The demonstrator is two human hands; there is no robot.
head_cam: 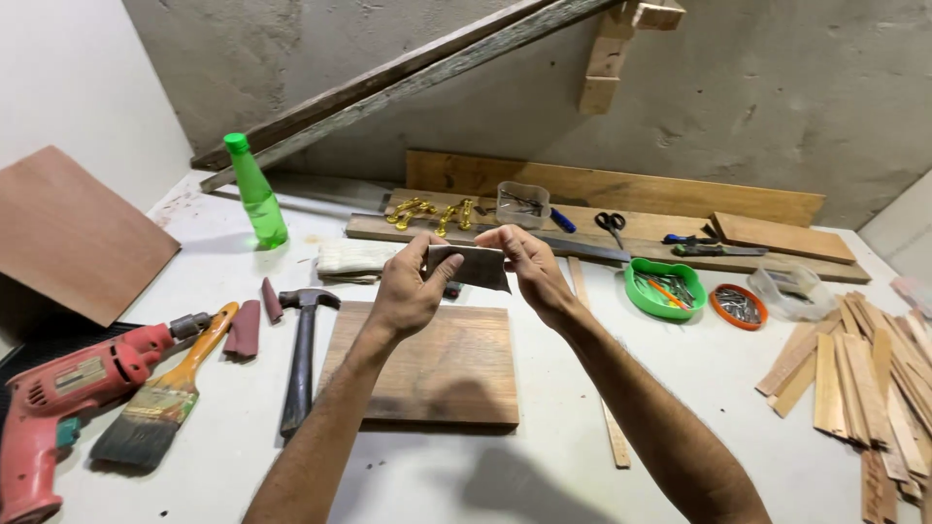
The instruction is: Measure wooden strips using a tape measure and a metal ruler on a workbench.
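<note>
Bright, even light falls from above; the arms cast soft shadows on the near table (544,466). Sharp centre, slight bending at the edges.

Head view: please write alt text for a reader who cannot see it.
Both hands, left hand and right hand, hold a small dark sheet of sandpaper above a square wooden board on a white table. A hammer, paintbrush and red drill lie to the left; thin wood strips are piled at right.

Head view, downward over workbench (544,466)
</note>
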